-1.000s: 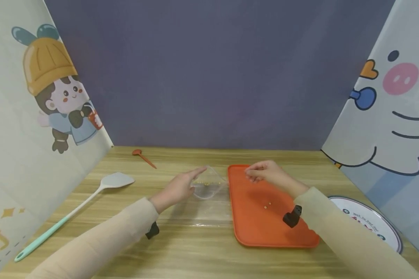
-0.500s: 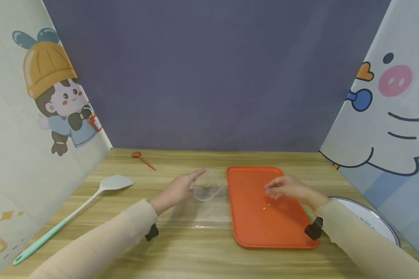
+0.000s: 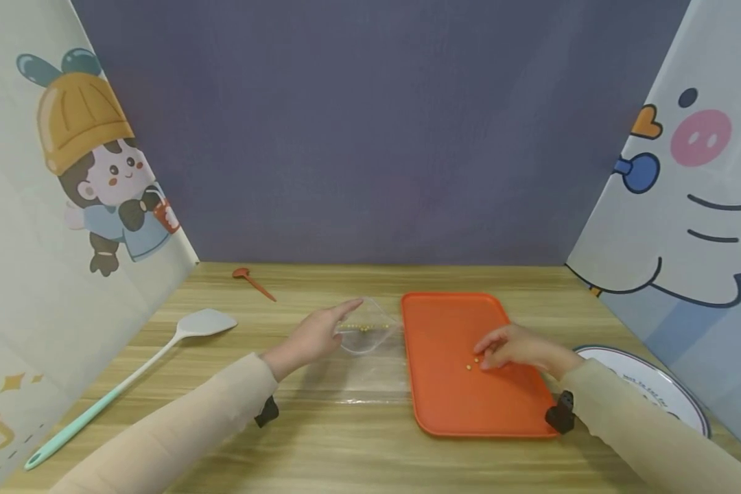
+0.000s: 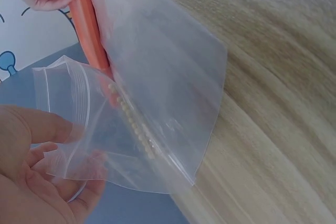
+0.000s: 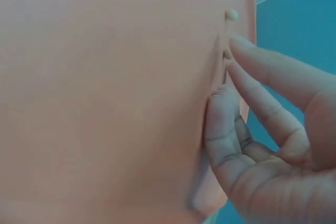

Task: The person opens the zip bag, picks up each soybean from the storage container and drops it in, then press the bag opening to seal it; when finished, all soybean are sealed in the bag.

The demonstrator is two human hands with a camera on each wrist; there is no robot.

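A clear zip bag (image 3: 373, 377) lies on the table, its mouth raised and spread by my left hand (image 3: 307, 342). The thumb and fingers grip the bag's mouth beside the zip strip in the left wrist view. A row of small round yellow beans (image 4: 137, 129) rests along a fold inside the bag. On the orange tray (image 3: 457, 405) sit two loose yellow beans (image 3: 468, 367). My right hand (image 3: 519, 350) is low over the tray, with thumb and index finger apart. In the right wrist view its fingertips are right at one bean (image 5: 227, 54); the other bean (image 5: 231, 14) lies just beyond.
A white spatula (image 3: 204, 322) with a mint handle lies at the left. Behind it is a small red-brown spoon (image 3: 253, 283). To the right of the tray a white plate (image 3: 614, 360) with a dark rim sits partly behind my right forearm.
My right hand has moved right and toward me, from above the tray's far part down to the loose beans. The left hand and the bag have stayed in place.
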